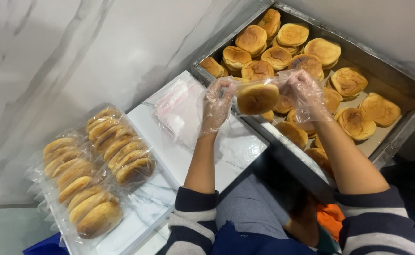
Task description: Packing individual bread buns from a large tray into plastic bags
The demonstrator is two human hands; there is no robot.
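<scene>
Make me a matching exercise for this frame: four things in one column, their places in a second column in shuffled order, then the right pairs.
Things:
1. bagged bun
2. loose buns
3. row of packed buns
4. empty bags

Places:
A. in the metal tray
B. standing on edge at far left
C. between left hand and right hand
D. flat on the white slab

Pairs: 1-C, 2-A, 3-B, 4-D

Grey-veined marble wall (75, 47); white marble counter (235, 146).

Two gloved hands (217, 101), one held bun (257, 98), one metal tray (406, 127), roughly thirteen bagged buns (98, 217).
</scene>
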